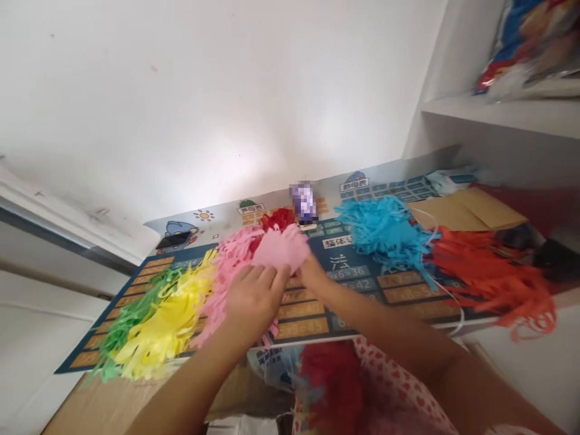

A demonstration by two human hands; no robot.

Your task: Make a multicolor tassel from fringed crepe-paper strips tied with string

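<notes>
My left hand [254, 302] had its fingers [267, 278] curled, pinching the lower edge of the pink paper [281, 248]. My right hand [315, 272] was behind it, grip hidden, can't tell. Paper sat above the pink fringe [229, 272] on a times-table board [362, 284]. Done: green [131, 326], yellow [170, 320], red [276, 220], blue [385, 232] and orange [493, 278] fringes. Left: this paper looked mostly unfringed.

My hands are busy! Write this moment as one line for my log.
left hand: touching pink fringed paper | right hand: touching same paper | below: multiplication-table poster | nearby: yellow fringed paper, blue fringed paper
</notes>
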